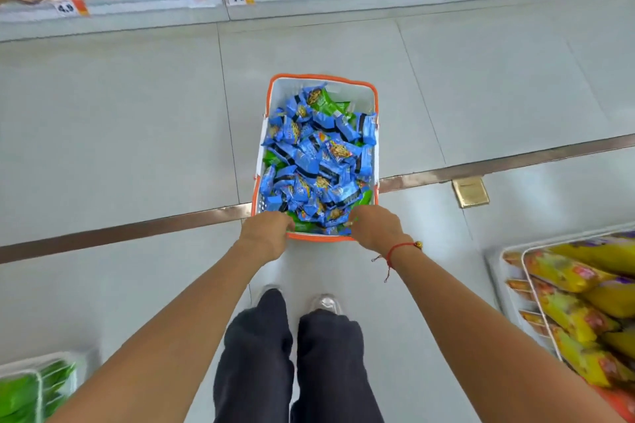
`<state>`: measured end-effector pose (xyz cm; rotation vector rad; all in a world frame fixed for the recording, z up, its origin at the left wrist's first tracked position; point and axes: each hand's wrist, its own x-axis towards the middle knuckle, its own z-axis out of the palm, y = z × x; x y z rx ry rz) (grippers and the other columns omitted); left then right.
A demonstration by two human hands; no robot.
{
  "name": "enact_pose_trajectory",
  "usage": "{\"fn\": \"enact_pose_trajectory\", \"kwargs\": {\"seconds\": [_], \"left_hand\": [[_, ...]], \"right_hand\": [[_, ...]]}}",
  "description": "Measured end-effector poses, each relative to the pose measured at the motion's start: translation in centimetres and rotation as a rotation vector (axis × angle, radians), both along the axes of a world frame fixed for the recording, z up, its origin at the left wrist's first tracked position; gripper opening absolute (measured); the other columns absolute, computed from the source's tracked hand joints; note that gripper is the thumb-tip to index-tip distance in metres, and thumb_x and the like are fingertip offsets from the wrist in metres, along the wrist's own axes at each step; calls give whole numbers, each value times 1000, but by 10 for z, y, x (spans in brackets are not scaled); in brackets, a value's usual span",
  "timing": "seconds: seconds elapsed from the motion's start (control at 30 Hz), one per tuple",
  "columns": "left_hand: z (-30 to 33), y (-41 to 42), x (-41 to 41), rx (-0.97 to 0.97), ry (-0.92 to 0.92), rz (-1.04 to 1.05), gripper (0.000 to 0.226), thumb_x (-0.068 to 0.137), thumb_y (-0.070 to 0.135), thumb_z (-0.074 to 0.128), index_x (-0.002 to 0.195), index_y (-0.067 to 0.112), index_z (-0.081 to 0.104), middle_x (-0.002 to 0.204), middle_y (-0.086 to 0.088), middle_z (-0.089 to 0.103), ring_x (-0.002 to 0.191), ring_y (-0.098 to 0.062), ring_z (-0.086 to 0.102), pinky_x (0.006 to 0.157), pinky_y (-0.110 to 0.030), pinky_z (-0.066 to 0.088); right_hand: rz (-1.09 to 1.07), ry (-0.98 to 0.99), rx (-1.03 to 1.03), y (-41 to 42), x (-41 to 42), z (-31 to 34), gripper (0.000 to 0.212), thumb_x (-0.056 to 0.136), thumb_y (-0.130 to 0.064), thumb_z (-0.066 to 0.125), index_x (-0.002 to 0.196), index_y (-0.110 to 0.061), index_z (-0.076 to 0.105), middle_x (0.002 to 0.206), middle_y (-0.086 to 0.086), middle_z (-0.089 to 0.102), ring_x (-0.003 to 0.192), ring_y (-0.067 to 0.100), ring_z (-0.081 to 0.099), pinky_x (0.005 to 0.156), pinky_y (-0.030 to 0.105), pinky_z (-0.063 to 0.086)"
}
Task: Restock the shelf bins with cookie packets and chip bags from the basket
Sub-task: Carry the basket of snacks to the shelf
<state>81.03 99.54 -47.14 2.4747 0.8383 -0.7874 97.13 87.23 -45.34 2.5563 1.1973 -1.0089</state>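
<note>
Both forearms reach forward over dark trousers [292, 354] and shoes. Left hand [264, 233] curls fingers over near orange rim of basket [372, 103], gripping it. Right hand [374, 228] grips same rim at right near corner; red string bracelet [395, 251] on wrist. Basket stands on grey tiled floor [137, 113], heaped with blue packets [309, 154], few green packets [326, 103] among them. Far shelf [309, 0] carries snack bags and price tags. Wire bin [525, 268] with yellow bags [567, 312] at right, green bags [20, 395] at lower left.
</note>
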Motion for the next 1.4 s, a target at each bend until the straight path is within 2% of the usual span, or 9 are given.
{"fn": "enact_pose_trajectory", "kwargs": {"seconds": [0.23, 0.37, 0.5, 0.7, 0.87, 1.0, 1.07, 1.27, 1.4], "left_hand": [[-153, -5, 28, 43, 34, -328, 60, 88, 15, 61, 142, 21, 35, 141, -1, 42, 129, -22, 39, 103, -34, 33], [-198, -14, 52, 139, 56, -485, 50, 87, 10, 62, 133, 22, 45, 129, -1, 54, 117, -24, 54, 86, -33, 42], [-222, -13, 52, 202, 27, -494, 36, 88, 6, 56, 118, 26, 58, 113, 0, 64, 105, -24, 60, 74, -31, 40], [-208, 26, 22, 258, 100, -562, 30, 92, 11, 49, 117, 24, 59, 116, 2, 64, 109, -21, 60, 80, -30, 42], [-200, 78, -6, 476, 220, -574, 25, 94, 15, 46, 113, 20, 62, 118, 2, 64, 118, -19, 53, 99, -28, 39], [-198, 100, -13, 567, 176, -537, 34, 91, 14, 53, 122, 25, 60, 134, 4, 55, 136, -20, 35, 113, -32, 23], [-198, 98, -14, 526, 80, -417, 41, 88, 8, 56, 125, 25, 60, 141, 2, 50, 140, -22, 29, 114, -34, 19], [-203, 51, -17, 240, -392, 539, 41, 90, 0, 47, 131, 3, 45, 138, -15, 45, 119, -38, 46, 92, -49, 41], [-209, 46, -7, 39, -105, 756, 48, 99, 26, 47, 135, -1, 31, 129, -26, 48, 115, -44, 50, 85, -50, 43]], "right_hand": [[390, -320, -185, 3, 67, -153, 55, 92, -10, 51, 143, -10, 30, 150, 10, 30, 142, 27, 21, 114, 42, 26], [677, -523, -307, 1, 101, -191, 53, 94, -24, 52, 144, -23, 33, 157, 6, 19, 146, 28, 10, 119, 50, 9], [854, -665, -73, -10, 118, -210, 38, 75, -13, 70, 111, -24, 67, 126, 8, 60, 125, 32, 50, 111, 45, 34], [843, -598, 76, -17, 64, -209, 20, 50, -14, 79, 64, -25, 71, 74, -6, 68, 71, 20, 66, 75, 28, 51], [876, -310, 71, 0, -25, -206, 12, 66, -16, 78, 64, -23, 67, 66, -5, 67, 68, 14, 66, 66, 24, 45], [887, -177, -47, 6, -71, -206, 14, 95, -13, 54, 94, -20, 66, 90, -7, 65, 89, 15, 63, 65, 28, 33], [835, -126, -34, 8, -88, -207, 9, 92, -23, 60, 97, -18, 65, 98, -3, 67, 93, 17, 62, 64, 29, 33], [262, 395, 139, 1, -41, -200, 34, 85, -43, 67, 109, -19, 71, 100, -1, 73, 91, 16, 66, 68, 23, 48], [-369, -187, 625, -44, 46, -190, 15, 95, -24, 55, 99, -17, 67, 67, 2, 66, 60, 21, 60, 48, 25, 38]]}}
